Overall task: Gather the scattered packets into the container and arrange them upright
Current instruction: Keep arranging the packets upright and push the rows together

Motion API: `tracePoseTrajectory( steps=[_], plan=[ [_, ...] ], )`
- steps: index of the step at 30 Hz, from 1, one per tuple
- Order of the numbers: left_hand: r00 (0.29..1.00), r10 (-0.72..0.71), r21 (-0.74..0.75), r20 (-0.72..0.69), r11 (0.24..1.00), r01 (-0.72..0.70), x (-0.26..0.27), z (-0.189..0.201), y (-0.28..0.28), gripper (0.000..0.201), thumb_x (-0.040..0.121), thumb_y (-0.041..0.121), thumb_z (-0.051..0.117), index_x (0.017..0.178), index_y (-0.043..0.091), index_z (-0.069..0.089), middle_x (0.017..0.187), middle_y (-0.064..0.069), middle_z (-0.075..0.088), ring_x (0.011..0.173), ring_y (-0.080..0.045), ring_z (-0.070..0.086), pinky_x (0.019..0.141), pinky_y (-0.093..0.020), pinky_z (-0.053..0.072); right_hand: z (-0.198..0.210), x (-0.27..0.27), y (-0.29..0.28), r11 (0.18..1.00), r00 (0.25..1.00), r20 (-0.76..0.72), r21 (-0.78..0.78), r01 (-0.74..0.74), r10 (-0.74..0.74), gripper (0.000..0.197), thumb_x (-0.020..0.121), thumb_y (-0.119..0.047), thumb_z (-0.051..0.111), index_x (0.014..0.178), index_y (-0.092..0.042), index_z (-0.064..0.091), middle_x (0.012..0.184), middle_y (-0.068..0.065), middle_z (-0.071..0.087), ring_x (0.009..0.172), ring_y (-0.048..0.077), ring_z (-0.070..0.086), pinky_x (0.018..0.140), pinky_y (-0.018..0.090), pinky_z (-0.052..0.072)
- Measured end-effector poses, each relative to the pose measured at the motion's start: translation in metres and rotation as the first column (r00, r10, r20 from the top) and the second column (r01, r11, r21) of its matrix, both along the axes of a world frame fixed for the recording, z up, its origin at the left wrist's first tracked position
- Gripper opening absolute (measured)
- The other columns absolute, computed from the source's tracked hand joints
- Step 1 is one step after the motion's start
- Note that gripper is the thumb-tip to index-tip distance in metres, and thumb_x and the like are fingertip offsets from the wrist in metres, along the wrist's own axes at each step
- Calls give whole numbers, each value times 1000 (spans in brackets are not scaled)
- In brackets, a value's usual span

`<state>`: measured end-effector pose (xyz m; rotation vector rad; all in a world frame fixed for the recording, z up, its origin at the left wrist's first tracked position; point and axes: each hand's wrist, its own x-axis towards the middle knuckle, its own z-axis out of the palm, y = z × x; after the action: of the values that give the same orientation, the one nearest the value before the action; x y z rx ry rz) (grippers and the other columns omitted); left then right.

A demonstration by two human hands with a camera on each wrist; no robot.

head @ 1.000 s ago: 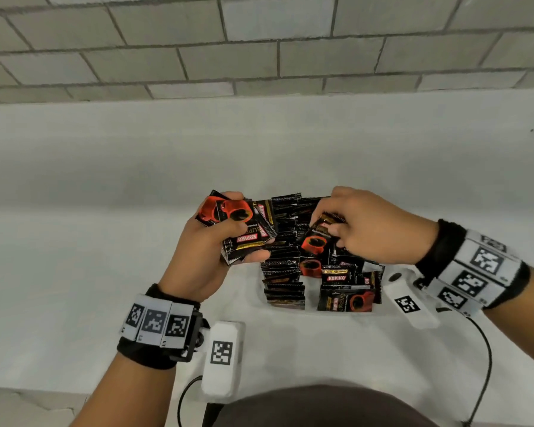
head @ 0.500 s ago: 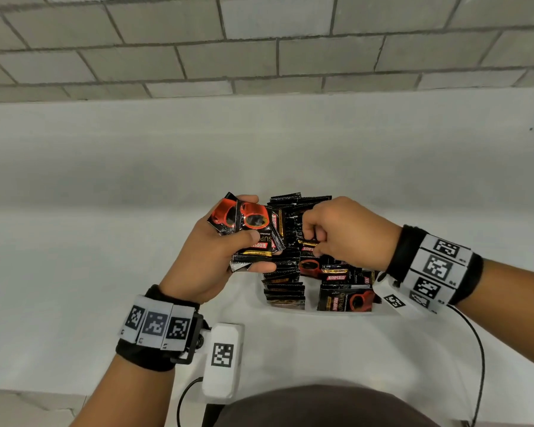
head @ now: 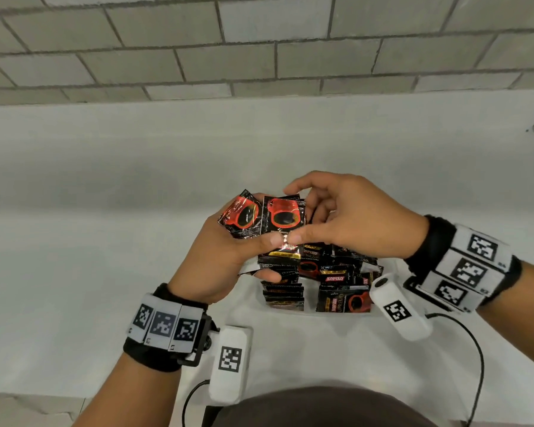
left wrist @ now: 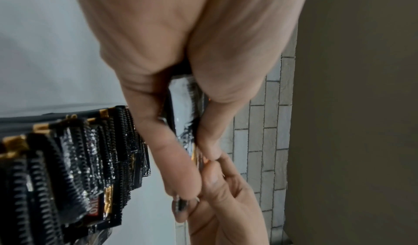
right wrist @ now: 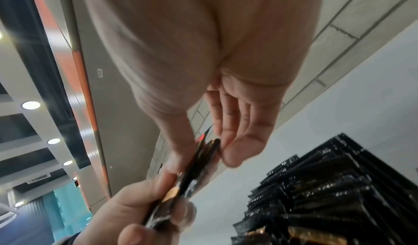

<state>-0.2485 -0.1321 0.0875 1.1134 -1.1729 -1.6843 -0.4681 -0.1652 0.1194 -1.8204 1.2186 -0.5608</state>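
Observation:
My left hand (head: 272, 257) grips a small stack of black coffee packets (head: 282, 217) with red cups printed on them, thumb across the front. It holds them above the left side of the container (head: 309, 313). My right hand (head: 293, 214) pinches the front packet of that stack, thumb in front and fingers behind. Below both hands, rows of packets (head: 284, 294) stand upright in the white container, with a few packets (head: 346, 300) leaning on its right side. In the left wrist view the held packets (left wrist: 183, 95) show edge-on. The right wrist view shows the pinched stack (right wrist: 199, 159) and the upright rows (right wrist: 328, 186).
The container sits on a white table (head: 105, 241) close to its near edge, in front of a grey block wall (head: 259, 41). Wrist cameras with cables hang from both forearms.
My right hand left the packets in the container and came up to the stack in my left hand, and now pinches its front packet. The left hand raised the stack slightly.

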Motion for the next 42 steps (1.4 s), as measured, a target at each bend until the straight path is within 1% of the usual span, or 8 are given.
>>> tracePoseTrajectory(
  steps=[5,9,13,16,21,26,32,42],
  plan=[
    [995,88,23,-38,996,-87,0,0,-1,40,82,13,73,120,12,62,112,-10,74,93,-33,76,57,-41,61,-5,-4,-3,995,994,59,-9,95,-94,26,83,-15,81,100,-25,63,97,-4,70,71,25,70,70,43,61],
    [990,128,82,-57,989,-123,4,0,-2,37,83,14,71,119,12,64,111,-9,75,88,-32,76,57,-41,62,0,-14,-8,955,932,236,-49,294,-275,18,82,-7,74,91,-19,63,89,7,68,74,24,67,78,42,56],
    [995,79,149,-61,986,-69,0,-2,-1,32,91,9,66,123,9,63,111,-9,74,90,-35,76,58,-42,62,13,-10,-4,984,904,390,113,139,-173,17,95,-7,64,106,-20,66,115,23,55,80,46,70,65,54,61],
    [995,28,170,-95,985,-12,-6,0,0,28,101,9,56,128,3,60,111,-24,73,89,-43,75,63,-43,63,14,-8,0,990,961,275,137,-17,-21,28,92,-10,71,116,-25,68,112,13,60,73,44,70,52,51,60],
    [976,40,243,-213,970,13,-7,6,0,41,97,26,55,129,1,57,113,-32,70,89,-53,71,69,-46,64,10,-7,-3,995,998,56,95,32,-37,44,70,-14,91,104,-28,65,86,4,74,66,42,69,62,57,59],
    [995,-9,90,-96,996,18,-8,3,5,43,86,3,68,128,4,58,109,-27,72,90,-49,73,69,-44,63,10,-5,-5,990,983,118,46,134,-139,50,63,-15,95,103,-21,65,81,6,77,69,28,71,70,39,59],
    [998,17,41,-53,999,-15,-3,-4,6,48,87,-4,70,132,-1,54,110,-31,71,93,-48,74,71,-40,62,17,-16,-9,989,963,225,11,150,-149,25,78,-3,82,98,-17,77,87,1,78,82,14,74,76,18,56],
    [944,294,105,-149,954,-280,19,-1,-4,34,81,1,70,115,3,62,115,-27,71,95,-53,71,72,-38,63,-17,-27,-14,996,996,-17,-27,90,-91,27,86,-9,77,105,-29,76,90,-1,73,84,16,70,81,16,53]
  ],
)
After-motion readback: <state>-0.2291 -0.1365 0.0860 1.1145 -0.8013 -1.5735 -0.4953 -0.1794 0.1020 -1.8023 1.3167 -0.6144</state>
